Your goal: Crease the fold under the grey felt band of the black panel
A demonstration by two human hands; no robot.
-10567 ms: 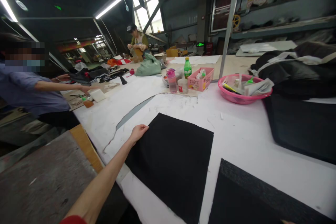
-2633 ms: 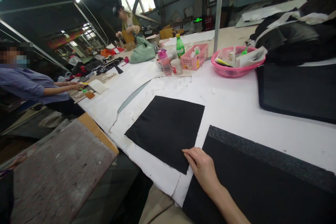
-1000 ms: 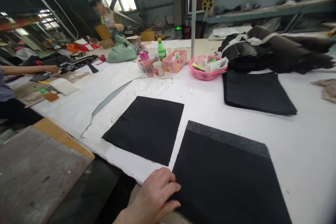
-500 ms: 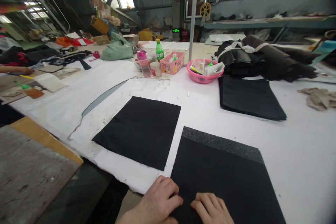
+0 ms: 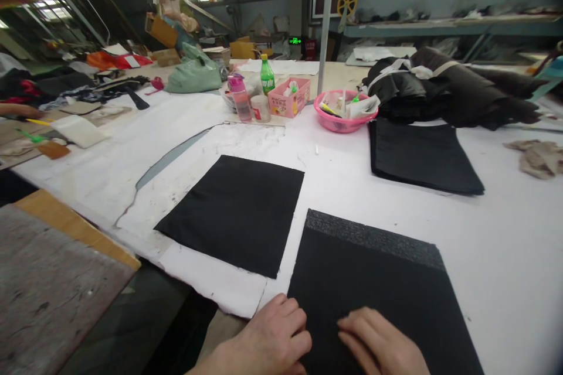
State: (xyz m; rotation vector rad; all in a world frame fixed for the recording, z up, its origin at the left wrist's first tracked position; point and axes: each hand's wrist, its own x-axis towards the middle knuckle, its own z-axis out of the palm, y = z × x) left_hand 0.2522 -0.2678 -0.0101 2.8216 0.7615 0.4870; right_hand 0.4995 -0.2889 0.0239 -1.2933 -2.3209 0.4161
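Observation:
A black fabric panel [image 5: 373, 281] with a rough dark-grey strip along its far edge lies in front of me, running out of the bottom of the view. My left hand [image 5: 281, 334] is closed at the panel's near left side, its curled fingers on the fabric. Over the middle of the same panel is my right hand [image 5: 382, 340], fingers drawn together with the thumb close beneath them; anything between the fingertips is hidden. To the left lies a second black fabric panel [image 5: 241, 211], flat and apart from the first.
A stack of black panels [image 5: 422, 158] lies at the right, before dark bundled material [image 5: 448, 88]. Farther back stand a pink basin [image 5: 345, 123], a pink box [image 5: 288, 99], a green bottle [image 5: 267, 76] and a pink bottle [image 5: 241, 102]. Another person [image 5: 171, 12] is at the far left.
My right hand has moved right and slightly up across the panel, away from my left hand. My left hand has shifted only slightly. The view has tilted a little downward.

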